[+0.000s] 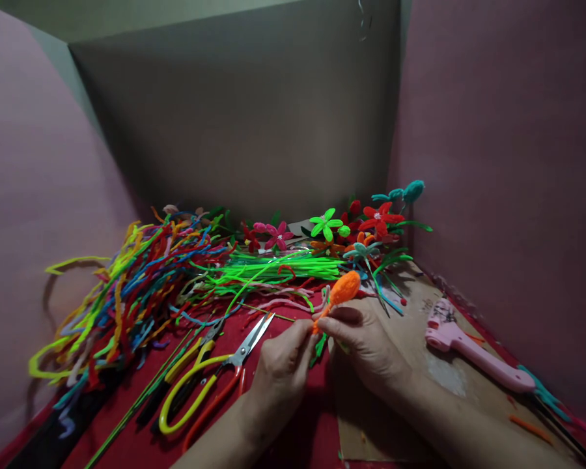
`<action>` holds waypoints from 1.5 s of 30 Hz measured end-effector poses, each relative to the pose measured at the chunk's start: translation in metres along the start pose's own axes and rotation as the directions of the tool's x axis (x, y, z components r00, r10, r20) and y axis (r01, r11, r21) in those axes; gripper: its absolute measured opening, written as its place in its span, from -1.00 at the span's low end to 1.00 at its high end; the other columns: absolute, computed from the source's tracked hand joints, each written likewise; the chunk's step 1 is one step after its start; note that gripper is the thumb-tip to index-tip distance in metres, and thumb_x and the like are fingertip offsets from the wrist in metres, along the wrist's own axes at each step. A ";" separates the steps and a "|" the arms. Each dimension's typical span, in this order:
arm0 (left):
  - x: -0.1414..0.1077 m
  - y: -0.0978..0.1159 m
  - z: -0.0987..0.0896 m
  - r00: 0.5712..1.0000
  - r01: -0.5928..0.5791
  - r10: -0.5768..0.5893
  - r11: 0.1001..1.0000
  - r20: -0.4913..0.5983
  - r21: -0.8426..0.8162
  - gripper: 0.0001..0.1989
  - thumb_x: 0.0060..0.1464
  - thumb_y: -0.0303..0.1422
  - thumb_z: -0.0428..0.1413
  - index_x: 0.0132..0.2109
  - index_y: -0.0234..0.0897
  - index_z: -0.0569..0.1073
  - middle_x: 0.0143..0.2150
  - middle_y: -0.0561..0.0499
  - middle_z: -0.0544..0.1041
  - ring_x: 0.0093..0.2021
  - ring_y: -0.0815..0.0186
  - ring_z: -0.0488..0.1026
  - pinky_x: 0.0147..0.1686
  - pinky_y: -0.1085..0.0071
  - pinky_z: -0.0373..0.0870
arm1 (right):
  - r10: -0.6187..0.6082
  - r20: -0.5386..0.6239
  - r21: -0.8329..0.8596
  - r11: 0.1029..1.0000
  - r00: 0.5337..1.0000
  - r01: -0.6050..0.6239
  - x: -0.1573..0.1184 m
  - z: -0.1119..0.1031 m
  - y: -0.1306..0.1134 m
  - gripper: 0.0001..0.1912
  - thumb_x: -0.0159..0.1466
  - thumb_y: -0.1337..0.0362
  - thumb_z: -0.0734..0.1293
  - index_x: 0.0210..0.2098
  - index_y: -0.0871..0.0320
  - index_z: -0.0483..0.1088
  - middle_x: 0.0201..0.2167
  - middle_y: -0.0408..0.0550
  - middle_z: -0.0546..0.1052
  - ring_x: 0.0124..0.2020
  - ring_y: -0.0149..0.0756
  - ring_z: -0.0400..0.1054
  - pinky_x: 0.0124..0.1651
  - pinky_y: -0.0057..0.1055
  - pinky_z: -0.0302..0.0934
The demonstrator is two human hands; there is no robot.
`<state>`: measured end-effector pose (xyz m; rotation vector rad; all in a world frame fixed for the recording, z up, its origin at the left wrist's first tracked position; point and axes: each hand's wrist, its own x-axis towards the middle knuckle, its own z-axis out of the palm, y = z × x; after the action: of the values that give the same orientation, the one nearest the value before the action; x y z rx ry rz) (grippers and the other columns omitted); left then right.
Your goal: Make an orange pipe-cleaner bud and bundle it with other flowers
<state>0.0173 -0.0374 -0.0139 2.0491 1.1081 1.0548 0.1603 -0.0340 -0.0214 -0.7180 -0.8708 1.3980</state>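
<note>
An orange fuzzy bud on a thin orange stem is held up at the middle of the view, tilted to the upper right. My left hand pinches the lower end of the stem. From the other side, my right hand closes its thumb and fingers round the same stem, just below the bud. The fingertips of both hands almost meet there. Some green fuzzy pieces show just below the fingers; whether they join the stem I cannot tell.
Scissors and pliers lie left of my hands. A heap of coloured pipe cleaners is farther left. Green stems and fuzzy flowers lie behind. A pink glue gun rests on cardboard at the right.
</note>
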 end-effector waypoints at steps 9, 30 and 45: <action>0.005 0.006 0.000 0.967 0.255 -0.249 0.927 0.056 -0.276 -0.78 0.05 -0.22 0.07 -0.42 -0.28 0.42 -0.63 0.17 0.23 -0.63 0.50 0.11 -0.64 0.57 0.05 | -0.010 0.123 -0.101 0.995 0.992 0.022 0.000 -0.004 -0.005 -0.88 -0.04 0.29 0.46 -0.51 0.21 0.50 -0.52 -0.14 0.47 -0.43 -0.36 0.29 -0.30 -0.40 0.14; 0.013 0.008 -0.007 0.829 0.559 -0.323 0.474 0.456 -0.681 -0.82 0.07 -0.31 0.07 -0.40 -0.36 0.38 -0.71 0.17 0.29 -0.83 0.63 -0.05 -0.83 0.65 -0.08 | 0.089 0.299 0.009 0.995 0.950 -0.096 0.001 -0.007 -0.007 -0.82 0.07 0.35 0.38 -0.30 0.21 0.50 -0.41 -0.08 0.51 -0.41 -0.37 0.36 -0.26 -0.39 0.19; 0.011 0.013 -0.003 0.889 0.450 -0.348 0.782 0.296 -0.431 -0.77 0.09 -0.24 0.01 -0.38 -0.33 0.35 -0.60 0.14 0.34 -0.75 0.57 0.12 -0.77 0.60 -0.01 | 0.032 0.179 -0.003 0.999 0.983 -0.032 0.000 -0.005 0.000 -0.90 0.09 0.34 0.36 -0.40 0.23 0.51 -0.50 -0.10 0.50 -0.46 -0.35 0.31 -0.30 -0.37 0.19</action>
<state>0.0239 -0.0340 0.0012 1.3949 0.9871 0.7845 0.1646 -0.0333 -0.0245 -0.6148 -1.0034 1.5084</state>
